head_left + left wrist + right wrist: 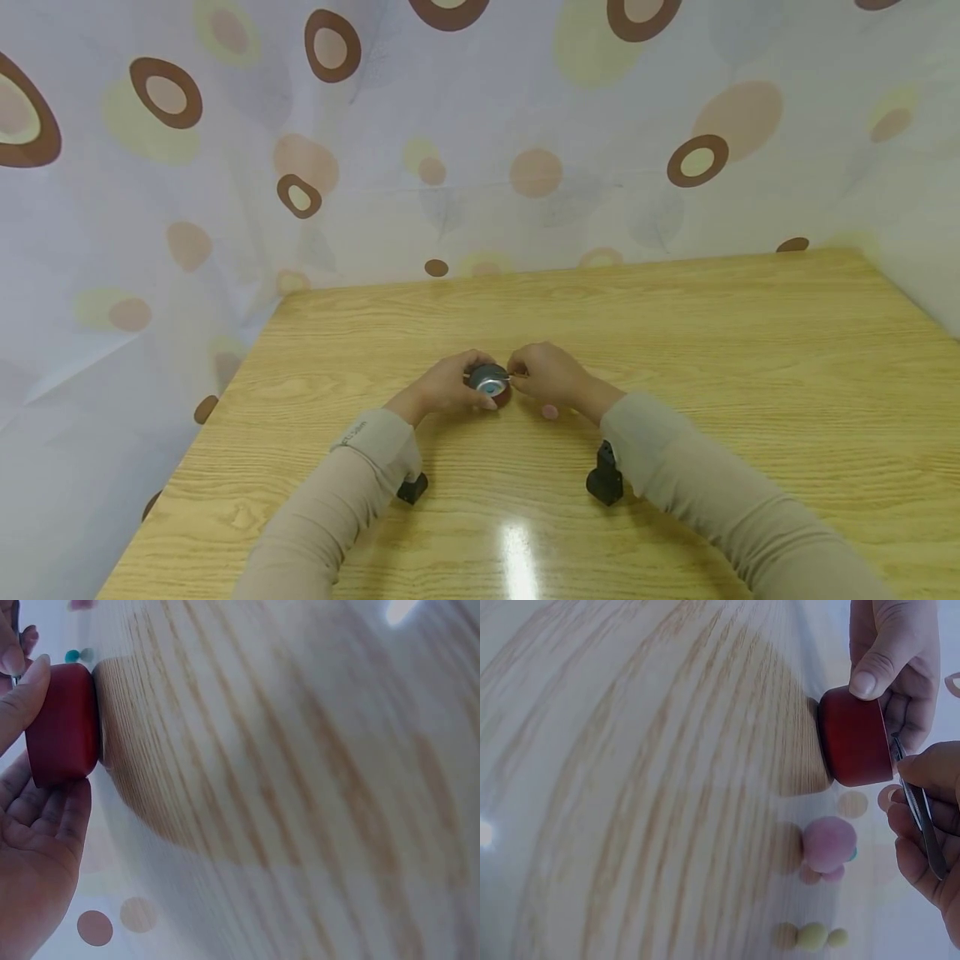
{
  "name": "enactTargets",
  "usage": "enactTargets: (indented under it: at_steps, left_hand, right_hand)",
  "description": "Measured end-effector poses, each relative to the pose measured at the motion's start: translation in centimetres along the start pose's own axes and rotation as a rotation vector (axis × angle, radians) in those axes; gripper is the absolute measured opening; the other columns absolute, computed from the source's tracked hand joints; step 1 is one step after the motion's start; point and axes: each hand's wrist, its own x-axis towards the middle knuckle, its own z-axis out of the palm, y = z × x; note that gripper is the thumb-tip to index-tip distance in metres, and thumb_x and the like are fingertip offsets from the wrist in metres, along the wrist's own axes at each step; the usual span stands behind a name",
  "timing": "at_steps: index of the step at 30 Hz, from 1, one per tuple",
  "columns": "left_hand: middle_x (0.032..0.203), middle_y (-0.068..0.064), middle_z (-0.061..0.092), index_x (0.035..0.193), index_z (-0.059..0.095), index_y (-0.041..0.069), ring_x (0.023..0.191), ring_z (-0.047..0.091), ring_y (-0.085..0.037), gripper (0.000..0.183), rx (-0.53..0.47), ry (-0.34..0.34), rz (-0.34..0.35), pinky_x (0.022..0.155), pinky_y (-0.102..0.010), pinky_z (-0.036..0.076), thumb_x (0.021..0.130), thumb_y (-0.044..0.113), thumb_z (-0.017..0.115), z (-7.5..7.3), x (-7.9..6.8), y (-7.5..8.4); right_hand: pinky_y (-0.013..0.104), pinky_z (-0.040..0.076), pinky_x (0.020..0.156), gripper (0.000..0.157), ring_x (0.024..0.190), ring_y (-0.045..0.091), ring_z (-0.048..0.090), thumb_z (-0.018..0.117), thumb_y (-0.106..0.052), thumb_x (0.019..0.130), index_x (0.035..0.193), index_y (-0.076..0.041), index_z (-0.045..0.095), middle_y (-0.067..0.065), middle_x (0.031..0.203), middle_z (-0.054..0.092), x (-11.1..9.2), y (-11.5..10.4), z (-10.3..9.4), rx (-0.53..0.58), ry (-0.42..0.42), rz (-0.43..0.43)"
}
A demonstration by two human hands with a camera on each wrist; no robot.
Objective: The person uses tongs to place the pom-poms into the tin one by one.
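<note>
A small red round container (pixel 855 739) with a shiny silver inside stands on the wooden table. My left hand (pixel 448 383) holds it from the left, thumb near the rim on the near side and fingers around the far side. A pair of metal tweezers (pixel 922 817) is pinched in my right hand (pixel 551 375), just right of the container. In the right wrist view the tweezers' tip is right at the container's rim. Some blue shows inside the container (pixel 491 386) in the head view.
A pink ball (pixel 829 844) lies on the table near my right hand, with yellow balls (pixel 811 937) farther along. A small teal ball (pixel 72 655) shows beyond the container. Behind the table (pixel 480 325) hangs a spotted cloth (pixel 480 125).
</note>
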Motion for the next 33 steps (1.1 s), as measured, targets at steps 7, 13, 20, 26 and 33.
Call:
enactTargets:
  at_steps: [7,13,20,26,33]
  left_hand:
    - [0.110,-0.001,0.050,0.115,0.047,0.013,0.106,0.045,-0.022,0.057,0.016,0.011,-0.015,0.085,-0.033,0.039,0.067,0.023,0.074,0.0,0.0,-0.1]
    - [0.111,-0.001,0.050,0.115,0.047,0.013,0.107,0.045,-0.022,0.057,0.020,0.014,-0.012,0.086,-0.033,0.039,0.066,0.024,0.074,0.1,0.0,-0.2]
    - [0.110,-0.001,0.049,0.116,0.046,0.014,0.106,0.045,-0.023,0.057,0.022,0.008,-0.012,0.085,-0.032,0.039,0.067,0.024,0.074,0.2,-0.1,-0.3]
    - [0.109,-0.002,0.050,0.115,0.047,0.013,0.105,0.046,-0.024,0.056,0.015,0.013,-0.004,0.085,-0.033,0.039,0.067,0.024,0.073,0.1,-0.1,-0.4]
    - [0.108,-0.002,0.049,0.115,0.046,0.012,0.104,0.046,-0.023,0.056,-0.004,0.002,0.011,0.085,-0.032,0.039,0.067,0.023,0.074,0.1,0.0,-0.4]
  right_hand:
    - [0.028,0.045,0.062,0.009,0.067,0.013,0.053,0.060,-0.009,0.079,0.084,-0.003,0.063,0.003,0.077,0.060,-0.5,-0.4,-0.6,0.008,-0.005,0.006]
    - [0.031,0.046,0.067,0.008,0.073,0.015,0.056,0.060,-0.008,0.078,0.083,-0.003,0.064,0.004,0.081,0.062,-1.0,-0.3,-1.0,-0.007,0.007,0.002]
    - [0.031,0.046,0.065,0.007,0.072,0.015,0.056,0.060,-0.007,0.078,0.082,-0.003,0.063,0.004,0.080,0.061,-2.0,0.3,-1.4,-0.020,0.028,-0.007]
    - [0.030,0.046,0.061,0.006,0.067,0.013,0.054,0.061,-0.007,0.077,0.081,-0.003,0.063,0.002,0.077,0.061,-2.7,0.8,-2.1,-0.033,0.055,-0.025]
    - [0.031,0.046,0.061,0.004,0.067,0.013,0.055,0.061,-0.007,0.077,0.079,-0.004,0.063,0.001,0.075,0.061,-3.8,1.4,-2.7,-0.053,0.071,-0.035]
